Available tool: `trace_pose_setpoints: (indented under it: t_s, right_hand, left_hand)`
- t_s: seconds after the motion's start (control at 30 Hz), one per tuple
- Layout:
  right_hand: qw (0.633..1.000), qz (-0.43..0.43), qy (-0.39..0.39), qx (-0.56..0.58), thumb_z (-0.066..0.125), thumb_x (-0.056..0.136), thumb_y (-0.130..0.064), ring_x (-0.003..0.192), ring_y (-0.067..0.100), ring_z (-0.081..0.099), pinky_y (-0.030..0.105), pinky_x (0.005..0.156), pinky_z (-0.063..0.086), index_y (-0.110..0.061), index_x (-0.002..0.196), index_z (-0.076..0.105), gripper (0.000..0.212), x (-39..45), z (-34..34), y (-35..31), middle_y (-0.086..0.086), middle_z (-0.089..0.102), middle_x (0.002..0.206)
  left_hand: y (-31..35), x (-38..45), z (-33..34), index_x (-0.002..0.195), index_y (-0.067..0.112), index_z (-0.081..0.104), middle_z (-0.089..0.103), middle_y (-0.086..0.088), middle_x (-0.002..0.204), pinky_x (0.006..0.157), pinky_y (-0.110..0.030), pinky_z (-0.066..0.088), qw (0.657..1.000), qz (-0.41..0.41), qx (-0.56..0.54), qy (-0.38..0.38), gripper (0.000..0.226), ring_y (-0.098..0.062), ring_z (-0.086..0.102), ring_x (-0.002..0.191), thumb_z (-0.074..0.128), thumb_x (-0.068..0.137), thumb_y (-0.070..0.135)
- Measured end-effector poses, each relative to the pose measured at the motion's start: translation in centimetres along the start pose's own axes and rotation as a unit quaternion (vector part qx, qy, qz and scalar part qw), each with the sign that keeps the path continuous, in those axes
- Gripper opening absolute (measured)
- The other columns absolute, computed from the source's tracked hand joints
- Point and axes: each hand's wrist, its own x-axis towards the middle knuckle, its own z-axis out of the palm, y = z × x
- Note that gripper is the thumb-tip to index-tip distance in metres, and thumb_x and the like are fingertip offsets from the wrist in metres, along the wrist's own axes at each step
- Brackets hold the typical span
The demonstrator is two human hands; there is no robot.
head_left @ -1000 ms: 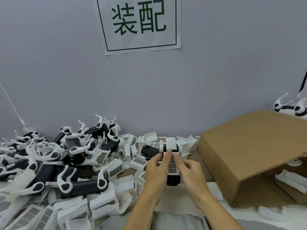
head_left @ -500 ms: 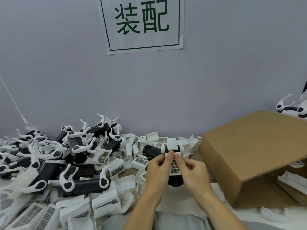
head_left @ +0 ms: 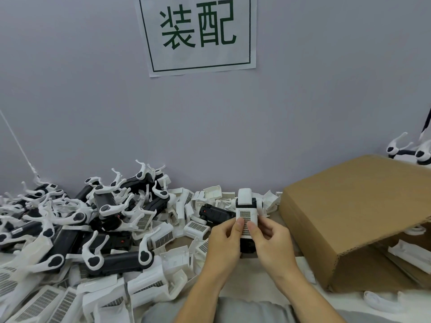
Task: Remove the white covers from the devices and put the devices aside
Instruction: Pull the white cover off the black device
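Both hands had barely shifted over the last second, keeping the same clamp on one device point(head_left: 247, 247). The left hand point(head_left: 224, 238) and right hand point(head_left: 271, 238) gripped it from either side above the worktop point(head_left: 251, 273), thumbs pressed on the grille of its white cover point(head_left: 246, 214). Fingers hid most of the black body. Heaped devices point(head_left: 98, 229) and loose covers point(head_left: 163, 283) lay left, too tangled to count. One cardboard box point(head_left: 354, 217) lay on its side at right, with white parts point(head_left: 410, 255) inside, partly cut off.
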Motion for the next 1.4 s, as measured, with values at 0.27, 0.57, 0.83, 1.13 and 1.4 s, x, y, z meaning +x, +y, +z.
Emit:
trace_pose_setpoints:
  t_s: [0.27, 0.57, 0.83, 1.13, 1.4]
  right_hand:
    - [1.0, -0.012, 0.006, -0.003, 0.06, 0.096, 0.001, 0.088, -0.005, 0.07, 0.007, 0.072, 0.05, -0.021, 0.104, 0.071, 0.026, 0.0, 0.1, 0.0, -0.016, 0.076, 0.088]
    - [0.999, -0.03, 0.03, -0.017, 0.053, 0.103, -0.018, 0.092, -0.002, 0.069, 0.008, 0.073, 0.049, -0.021, 0.104, 0.075, 0.022, 0.1, 0.2, -0.1, -0.009, 0.077, 0.093]
    - [0.998, -0.038, 0.048, -0.016, 0.062, 0.098, -0.02, 0.092, 0.003, 0.07, 0.015, 0.076, 0.053, -0.032, 0.094, 0.07, 0.016, -0.1, 0.2, -0.3, -0.008, 0.077, 0.091]
    - [0.977, -0.144, 0.0, -0.159, 0.076, 0.086, -0.031, 0.111, -0.01, 0.051, 0.003, 0.089, 0.038, -0.047, 0.11, 0.051, 0.038, -0.9, 0.6, -0.4, -0.023, 0.053, 0.115]
    - [0.985, -0.072, 0.098, -0.123, 0.061, 0.097, -0.034, 0.099, -0.012, 0.058, 0.006, 0.083, 0.044, -0.029, 0.129, 0.056, 0.033, -0.1, 0.0, -0.1, -0.021, 0.062, 0.109]
  left_hand:
    - [0.2, -0.1, 0.1, 0.083, 0.018, 0.078, 0.074, -0.01, 0.079, 0.084, -0.065, 0.054, 0.999, -0.001, -0.031, 0.005, 0.031, -0.023, 0.068, 0.077, 0.055, 0.104, 0.018]
    - [0.8, -0.5, 0.1, 0.112, 0.013, 0.074, 0.079, -0.006, 0.101, 0.096, -0.052, 0.056, 0.996, -0.018, -0.085, -0.033, 0.019, -0.021, 0.074, 0.101, 0.061, 0.099, 0.007]
    - [1.1, -0.6, 0.2, 0.107, 0.013, 0.076, 0.079, -0.004, 0.097, 0.095, -0.043, 0.057, 0.996, -0.018, -0.091, 0.011, 0.017, -0.018, 0.075, 0.097, 0.067, 0.095, 0.006]
    - [1.5, -0.1, -0.2, 0.1, 0.012, 0.079, 0.077, -0.014, 0.102, 0.074, -0.035, 0.06, 0.942, -0.103, -0.31, 0.072, 0.032, -0.026, 0.075, 0.094, 0.058, 0.1, 0.036]
    - [1.3, 0.0, 0.0, 0.103, 0.007, 0.077, 0.077, -0.013, 0.105, 0.079, -0.028, 0.059, 0.945, -0.1, -0.311, 0.035, 0.023, -0.024, 0.075, 0.1, 0.063, 0.096, 0.023]
